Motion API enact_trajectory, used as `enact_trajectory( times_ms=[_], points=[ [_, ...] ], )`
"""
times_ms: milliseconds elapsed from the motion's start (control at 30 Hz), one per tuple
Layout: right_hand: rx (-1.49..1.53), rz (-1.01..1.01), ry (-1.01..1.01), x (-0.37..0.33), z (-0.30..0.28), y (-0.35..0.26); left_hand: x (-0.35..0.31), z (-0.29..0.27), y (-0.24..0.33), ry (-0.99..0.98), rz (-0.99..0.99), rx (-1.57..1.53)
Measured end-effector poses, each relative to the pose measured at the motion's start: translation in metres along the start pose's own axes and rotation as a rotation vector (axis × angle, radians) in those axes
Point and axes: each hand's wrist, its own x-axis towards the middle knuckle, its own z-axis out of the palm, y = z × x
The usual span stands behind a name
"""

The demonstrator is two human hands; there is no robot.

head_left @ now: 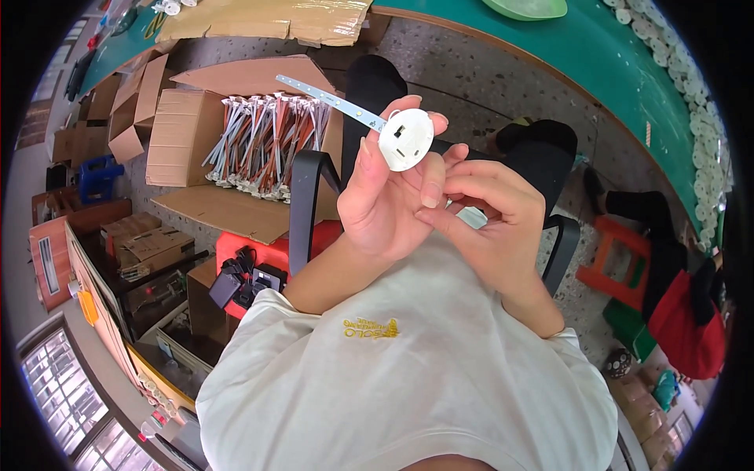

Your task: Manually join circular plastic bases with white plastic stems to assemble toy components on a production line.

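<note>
A white round plastic disc [412, 147] with small slots stands between the thumb and fingers of my left hand [373, 196], up in front of my chest. From the disc's edge a narrow light-blue strip [334, 102] dotted with small square parts, like an LED strip, runs up to the left. My right hand [499, 216] is close beside it, thumb and fingers pinched together next to the left fingers. A pale piece [473, 216] shows partly behind the right fingers; its kind is hidden.
An open cardboard box [184, 137] to the left holds many strips [267, 145] in white and reddish brown. Black adapters [247, 279] lie on a red stool [232, 243]. A green table [620, 102] curves along the far right, lined with white round pieces [699, 133]. Another person sits at right.
</note>
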Motion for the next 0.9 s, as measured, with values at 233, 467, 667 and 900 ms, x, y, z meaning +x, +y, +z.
enact_trajectory(
  times_ms=[233, 467, 667, 900],
  points=[
    [-0.191, -0.228, -0.103, -0.004, -0.007, 0.0, 0.005, -0.008, 0.001, -0.094, -0.037, -0.132],
    [-0.296, -0.536, -0.095, 0.0, -0.001, 0.014, 0.005, -0.017, 0.012, -0.032, -0.102, -0.187],
    [-0.227, -0.441, -0.059, 0.006, -0.013, -0.004, 0.004, -0.021, 0.005, -0.084, -0.085, -0.073],
    [-0.241, -0.525, 0.09, 0.025, -0.008, -0.014, -0.005, -0.017, -0.001, -0.008, -0.053, 0.165]
  ],
)
